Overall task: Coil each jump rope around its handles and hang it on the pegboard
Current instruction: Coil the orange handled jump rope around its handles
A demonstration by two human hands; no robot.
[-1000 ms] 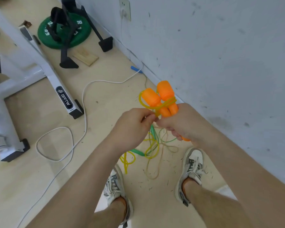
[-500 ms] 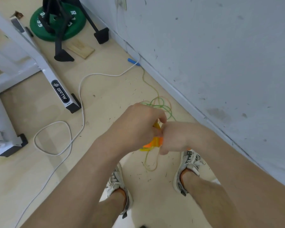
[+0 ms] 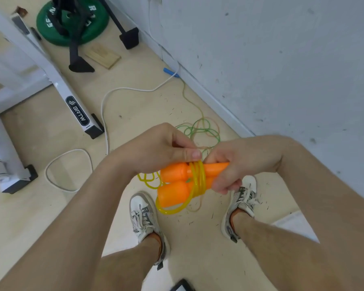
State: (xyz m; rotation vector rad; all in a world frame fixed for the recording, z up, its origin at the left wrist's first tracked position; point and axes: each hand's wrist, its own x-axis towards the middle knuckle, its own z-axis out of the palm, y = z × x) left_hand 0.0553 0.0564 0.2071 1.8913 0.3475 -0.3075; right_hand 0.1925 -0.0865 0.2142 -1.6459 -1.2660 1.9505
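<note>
a: where's the rope right now?

b: just below the middle of the frame, held up off the floor (image 3: 51, 206) above my shoes (image 3: 143, 217). the two orange handles (image 3: 174, 185) lie side by side with their fat ends pointing left. they're smooth, glossy plastic. the yellow rope (image 3: 199, 178) is a see-through tube that goes round their necks in several tight turns. one slack loop hangs under the lower handle.

a: and your hands?

b: my right hand (image 3: 235, 162) has its fingers curled round the thin ends of both handles. my left hand (image 3: 158, 148) has its thumb pressed against the fingertips at the top of the coil, pinching the yellow rope.

a: any writing you can read?

b: "brtw" on a black oval label on the white frame (image 3: 57, 80), left of centre. the green weight plate (image 3: 97, 22) in the upper left has white letters, but only an "r" reads clearly.

a: what else is around?

b: a green rope (image 3: 200, 128) lies in loose loops on the floor just above my hands, near the wall (image 3: 282, 59). a white cable (image 3: 105, 114) winds across the left, and a wooden block (image 3: 103, 56) sits below the plate.
</note>
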